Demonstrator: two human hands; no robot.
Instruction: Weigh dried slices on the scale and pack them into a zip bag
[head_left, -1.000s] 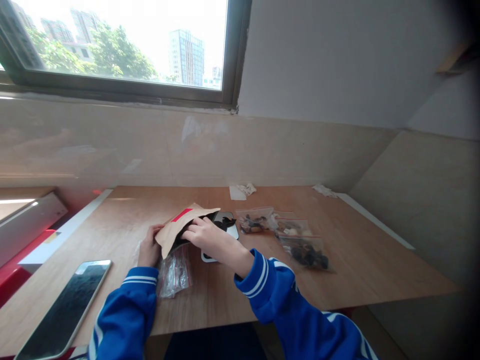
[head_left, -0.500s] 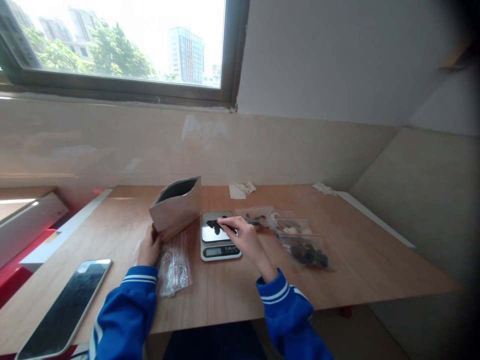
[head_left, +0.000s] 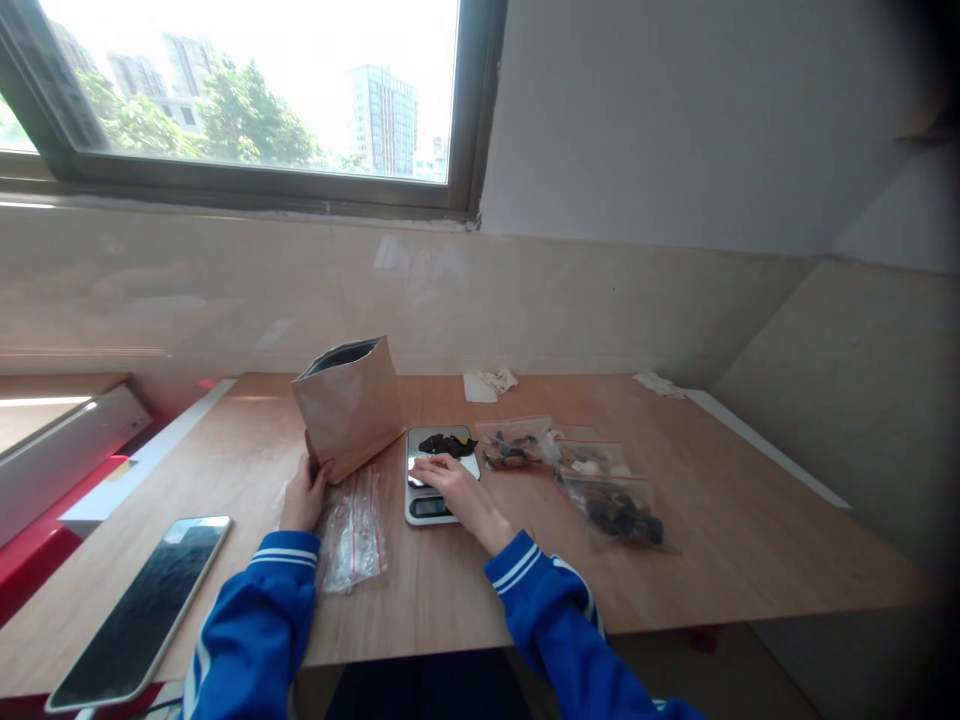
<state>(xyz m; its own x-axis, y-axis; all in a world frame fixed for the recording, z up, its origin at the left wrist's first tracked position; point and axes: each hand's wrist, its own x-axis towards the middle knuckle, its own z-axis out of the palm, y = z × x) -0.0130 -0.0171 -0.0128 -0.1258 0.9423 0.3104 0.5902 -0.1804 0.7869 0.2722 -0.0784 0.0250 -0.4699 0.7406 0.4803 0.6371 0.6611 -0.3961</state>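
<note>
My left hand (head_left: 302, 495) is closed on the lower left corner of a brown kraft paper bag (head_left: 349, 405), which stands tilted with its mouth open. My right hand (head_left: 461, 497) reaches over the front of a small kitchen scale (head_left: 412, 505), fingers stretched out above its shiny plate and nothing visible in them. Dark dried pieces (head_left: 448, 443) lie on the back half of the plate, just beyond the fingertips. The hand partly covers the scale's display. Flat clear zip bags (head_left: 354, 545) lie beside my left wrist.
Right of the scale lie several zip bags with dried pieces, including a brown-filled bag (head_left: 514, 445) and a dark-filled bag (head_left: 622, 510). A phone (head_left: 146, 610) rests at the table's left front. White paper (head_left: 480, 388) and crumpled tissue (head_left: 658, 384) are along the back.
My right hand has let go of a dark piece and drawn back left and toward me, uncovering the pieces on the plate. The paper bag has tipped more upright in my left hand.
</note>
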